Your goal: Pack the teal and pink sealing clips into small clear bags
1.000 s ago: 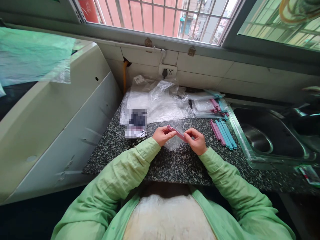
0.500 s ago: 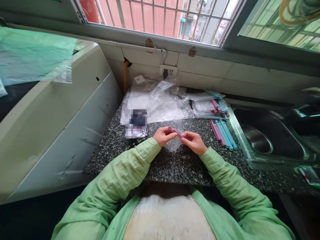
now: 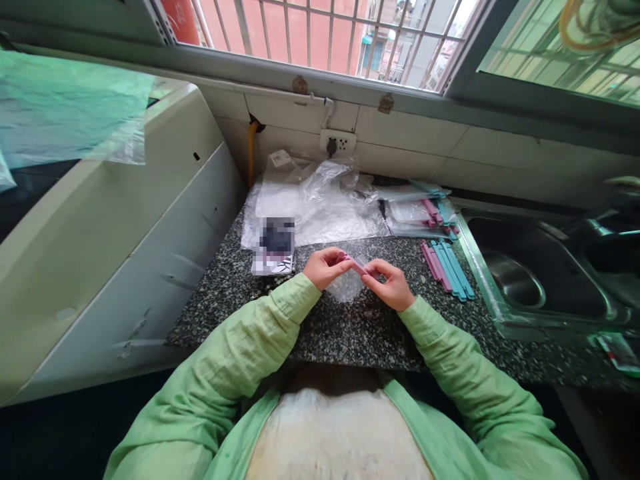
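Here, 1 pink clip [image 3: 357,267], long axis slanting toward the body rightward.
Left hand [image 3: 324,269] and right hand [image 3: 391,287] pinch its opposite ends (neither nearer).

At the centre of the frame, the person's left hand [image 3: 327,269] and right hand [image 3: 389,285] grip a slim pink clip [image 3: 355,265] between them, with a clear plastic bag [image 3: 346,291] below it. Right of centre, pink strips [image 3: 434,265] lie beside blue strips [image 3: 453,268] on the speckled counter [image 3: 345,337]. Crumpled clear plastic [image 3: 330,213] spreads above the hands, near a blurred-out packet [image 3: 273,264] at centre left. A sink [image 3: 545,267] fills the right side; a barred window [image 3: 320,40] spans the top.
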Demonstrator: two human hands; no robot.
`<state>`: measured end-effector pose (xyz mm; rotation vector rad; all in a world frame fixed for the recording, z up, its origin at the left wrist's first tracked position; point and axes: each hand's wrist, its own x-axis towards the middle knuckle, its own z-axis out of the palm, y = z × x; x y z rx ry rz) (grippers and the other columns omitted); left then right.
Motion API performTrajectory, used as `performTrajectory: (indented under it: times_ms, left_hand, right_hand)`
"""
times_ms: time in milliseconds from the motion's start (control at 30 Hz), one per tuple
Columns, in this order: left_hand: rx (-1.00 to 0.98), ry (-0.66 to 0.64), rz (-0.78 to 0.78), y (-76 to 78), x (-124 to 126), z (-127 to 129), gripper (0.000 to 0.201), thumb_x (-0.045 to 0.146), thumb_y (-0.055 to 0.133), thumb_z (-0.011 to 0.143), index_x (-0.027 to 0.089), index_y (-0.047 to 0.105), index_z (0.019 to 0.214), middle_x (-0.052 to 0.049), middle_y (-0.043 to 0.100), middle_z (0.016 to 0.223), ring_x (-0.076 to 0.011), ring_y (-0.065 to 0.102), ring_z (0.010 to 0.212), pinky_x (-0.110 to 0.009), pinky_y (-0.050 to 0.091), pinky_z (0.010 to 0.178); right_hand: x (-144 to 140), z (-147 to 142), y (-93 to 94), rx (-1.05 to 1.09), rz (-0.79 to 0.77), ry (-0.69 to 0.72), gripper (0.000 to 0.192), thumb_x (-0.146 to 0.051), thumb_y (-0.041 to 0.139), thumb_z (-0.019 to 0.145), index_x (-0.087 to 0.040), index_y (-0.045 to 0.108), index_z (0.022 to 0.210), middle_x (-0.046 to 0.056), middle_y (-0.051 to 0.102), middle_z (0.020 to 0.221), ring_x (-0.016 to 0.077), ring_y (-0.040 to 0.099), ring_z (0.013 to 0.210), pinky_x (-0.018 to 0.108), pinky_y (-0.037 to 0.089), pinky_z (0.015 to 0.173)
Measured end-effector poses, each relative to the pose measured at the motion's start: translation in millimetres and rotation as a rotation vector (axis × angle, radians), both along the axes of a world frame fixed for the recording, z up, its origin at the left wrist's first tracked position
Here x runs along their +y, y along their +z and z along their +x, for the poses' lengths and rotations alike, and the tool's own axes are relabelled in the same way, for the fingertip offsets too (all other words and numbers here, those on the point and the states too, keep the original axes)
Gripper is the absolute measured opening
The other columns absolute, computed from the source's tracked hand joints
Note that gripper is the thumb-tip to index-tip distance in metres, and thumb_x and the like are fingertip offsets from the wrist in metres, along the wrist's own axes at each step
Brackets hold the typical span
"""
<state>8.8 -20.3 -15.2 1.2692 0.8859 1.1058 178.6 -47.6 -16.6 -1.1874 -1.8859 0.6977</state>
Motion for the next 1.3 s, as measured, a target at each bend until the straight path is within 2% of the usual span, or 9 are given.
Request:
performTrajectory:
  times_ms: [167, 433, 667, 1300]
  left_hand:
    - [0.014, -0.042, 0.043, -3.4, -0.1, 0.5, 0.035, 0.042, 0.069, 0.053, 0.011, 0.056, 0.061, 0.003, 0.047, 0.055, -0.0061, 0.039, 0.052, -0.021, 0.032, 0.051]
    - [0.129, 0.009, 0.189, -0.4, 0.6, -1.5, 0.031, 0.042, 0.066, 0.059, 0.011, 0.062, 0.063, 0.000, 0.050, 0.059, -0.0068, 0.041, 0.052, -0.021, 0.033, 0.050]
    - [0.178, 0.023, 0.250, -1.9, 0.4, -2.3, 0.030, 0.040, 0.064, 0.062, 0.010, 0.064, 0.064, 0.000, 0.049, 0.058, -0.0063, 0.041, 0.050, -0.020, 0.033, 0.048]
    - [0.167, 0.040, 0.319, -8.3, 2.5, -2.0, 0.030, 0.041, 0.063, 0.064, 0.012, 0.063, 0.059, -0.002, 0.053, 0.059, -0.0090, 0.047, 0.054, -0.022, 0.038, 0.051]
  right_hand:
    - [-0.7, -0.9, -0.4, -0.040, 0.108, -0.014, 0.011, -0.027, 0.055, 0.074, -0.018, 0.057, 0.069, 0.001, 0.056, 0.065, 0.0121, 0.049, 0.064, 0.026, 0.040, 0.060]
    - [-0.2, 0.4, -2.9, -0.121, 0.219, -0.015, 0.006, -0.025, 0.057, 0.075, -0.020, 0.059, 0.072, 0.001, 0.060, 0.068, 0.0137, 0.050, 0.067, 0.029, 0.041, 0.062]
    - [-0.9, 1.4, -2.2, -0.174, 0.289, -0.038, 0.004, -0.024, 0.058, 0.074, -0.020, 0.060, 0.073, 0.001, 0.061, 0.069, 0.0143, 0.050, 0.068, 0.030, 0.041, 0.065]
    - [-1.6, 0.5, -1.7, -0.181, 0.304, -0.060, 0.004, -0.023, 0.058, 0.074, -0.020, 0.058, 0.072, 0.002, 0.061, 0.068, 0.0147, 0.050, 0.068, 0.030, 0.041, 0.064]
